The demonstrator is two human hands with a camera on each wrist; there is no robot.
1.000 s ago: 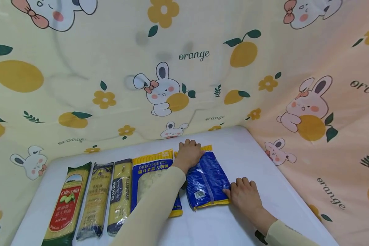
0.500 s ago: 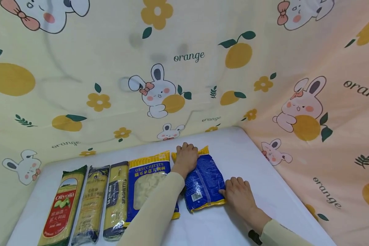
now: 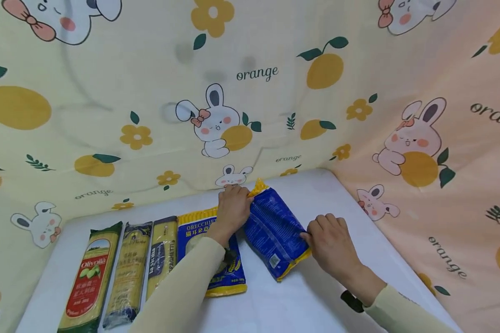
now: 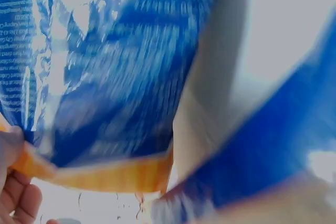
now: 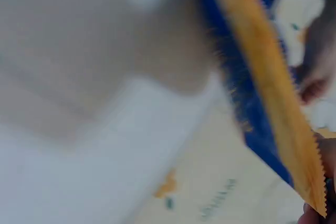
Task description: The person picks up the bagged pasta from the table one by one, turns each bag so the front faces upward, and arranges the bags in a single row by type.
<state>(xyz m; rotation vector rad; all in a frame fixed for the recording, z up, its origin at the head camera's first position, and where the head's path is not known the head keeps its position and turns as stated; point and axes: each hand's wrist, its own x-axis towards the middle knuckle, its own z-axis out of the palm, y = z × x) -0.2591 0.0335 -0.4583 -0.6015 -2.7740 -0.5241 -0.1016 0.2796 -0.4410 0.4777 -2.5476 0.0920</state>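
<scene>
A blue pasta bag [image 3: 275, 226] with yellow ends hangs tilted over the white table, its printed back and barcode facing up. My left hand [image 3: 234, 208] grips its far yellow end; in the left wrist view, thumb and fingers [image 4: 14, 142] pinch that yellow strip. My right hand [image 3: 331, 245] pinches the near right corner. The right wrist view has the serrated yellow edge [image 5: 283, 108] running to the fingers at the right. A matching orecchiette bag [image 3: 229, 273] lies face up on the table, partly hidden by my left forearm.
Left of the orecchiette bag, three long pasta packs lie side by side: a spaghetti pack [image 3: 160, 259], a gold pack [image 3: 129, 268] and a red-labelled Olivoilà pack [image 3: 92, 277]. Patterned cloth [image 3: 171, 92] hangs behind and to the right of the white table [image 3: 316, 189].
The blue bag has been lifted and turned, its far end going left and its near end right. My left hand has moved left and up, my right hand slightly up.
</scene>
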